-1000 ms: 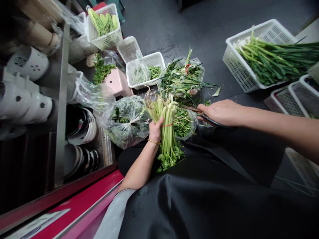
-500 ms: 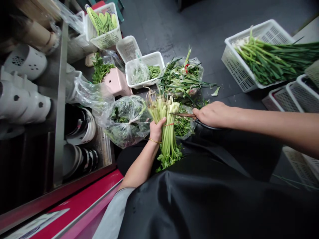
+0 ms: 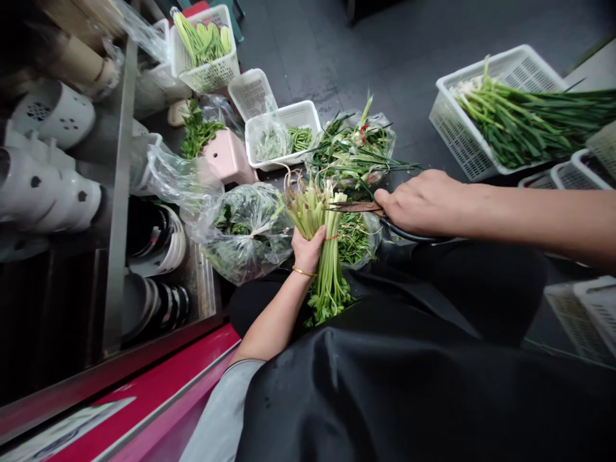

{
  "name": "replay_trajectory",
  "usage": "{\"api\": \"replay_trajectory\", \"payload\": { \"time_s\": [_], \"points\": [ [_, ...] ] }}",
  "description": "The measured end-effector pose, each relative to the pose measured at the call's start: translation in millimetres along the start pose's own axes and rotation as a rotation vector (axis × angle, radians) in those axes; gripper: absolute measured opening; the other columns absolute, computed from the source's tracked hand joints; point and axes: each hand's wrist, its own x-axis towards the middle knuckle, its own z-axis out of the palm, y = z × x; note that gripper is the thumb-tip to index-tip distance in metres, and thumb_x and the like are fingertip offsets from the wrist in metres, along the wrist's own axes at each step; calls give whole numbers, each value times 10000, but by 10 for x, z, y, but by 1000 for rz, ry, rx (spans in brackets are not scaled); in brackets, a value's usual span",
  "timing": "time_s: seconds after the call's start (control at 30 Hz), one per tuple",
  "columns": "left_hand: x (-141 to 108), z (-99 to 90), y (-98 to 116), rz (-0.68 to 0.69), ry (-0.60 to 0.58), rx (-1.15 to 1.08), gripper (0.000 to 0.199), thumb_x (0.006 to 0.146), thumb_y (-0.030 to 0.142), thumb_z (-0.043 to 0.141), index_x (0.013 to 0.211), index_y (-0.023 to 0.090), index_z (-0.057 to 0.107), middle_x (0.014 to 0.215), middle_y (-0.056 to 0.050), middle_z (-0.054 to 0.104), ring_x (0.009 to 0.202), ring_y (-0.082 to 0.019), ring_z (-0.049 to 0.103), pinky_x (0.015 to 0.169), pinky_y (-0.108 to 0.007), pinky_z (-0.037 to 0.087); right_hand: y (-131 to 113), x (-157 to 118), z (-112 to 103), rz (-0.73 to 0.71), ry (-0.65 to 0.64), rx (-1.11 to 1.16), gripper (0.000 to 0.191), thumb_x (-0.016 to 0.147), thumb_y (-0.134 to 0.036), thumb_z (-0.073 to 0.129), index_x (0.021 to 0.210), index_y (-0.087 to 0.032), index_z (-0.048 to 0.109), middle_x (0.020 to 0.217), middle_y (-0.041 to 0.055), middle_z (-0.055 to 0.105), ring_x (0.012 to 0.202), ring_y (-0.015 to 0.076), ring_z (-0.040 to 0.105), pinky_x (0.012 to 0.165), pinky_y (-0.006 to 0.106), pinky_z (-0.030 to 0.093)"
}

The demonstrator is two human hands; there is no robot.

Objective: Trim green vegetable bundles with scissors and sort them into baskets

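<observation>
A bundle of leafy green stalks (image 3: 330,266), tied with a red band, is gripped in my left hand (image 3: 308,249), root ends up and leaves down by my lap. Thin brownish roots stick out at its upper left. My right hand (image 3: 421,204) is closed around the dark handles of rusty scissors (image 3: 357,206). Their blades point left and lie against the stalks near the top of the bundle. Behind the bundle, a plastic bag of green trimmings (image 3: 353,237) is partly hidden.
Beyond the bundle is a heap of scraps (image 3: 353,151). A tied clear bag of greens (image 3: 250,234) lies left, near a pink stool (image 3: 228,156) and a white basket (image 3: 282,160). Another basket (image 3: 462,131) holds long green onions at right. Metal shelving (image 3: 120,192) borders the left.
The scissors and my right hand have shifted slightly upward and right. My left hand has moved a little to the right, still gripping the bundle. The view has shifted slightly.
</observation>
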Motion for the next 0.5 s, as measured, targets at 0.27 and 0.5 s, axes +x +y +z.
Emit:
{"api": "replay_trajectory", "payload": {
  "time_s": [0.27,0.5],
  "points": [
    [-72,0,42,70,-20,101,515,668,436,774,1063,141,626,1018,-98,681,910,-211,644,857,-315,489,-263,65,-152,-111,-170,-322,257,932,-175,410,1049,-63,609,812,175,662,876,263,613,766,417,351],
    [-110,27,22,27,-66,60,479,672,448,767,1020,141,650,1019,-105,690,952,-226,644,912,-336,476,-303,-34,-230,-176,-188,-320,254,913,-132,396,948,-63,638,798,194,666,805,251,620,726,384,354]
  ]
}}
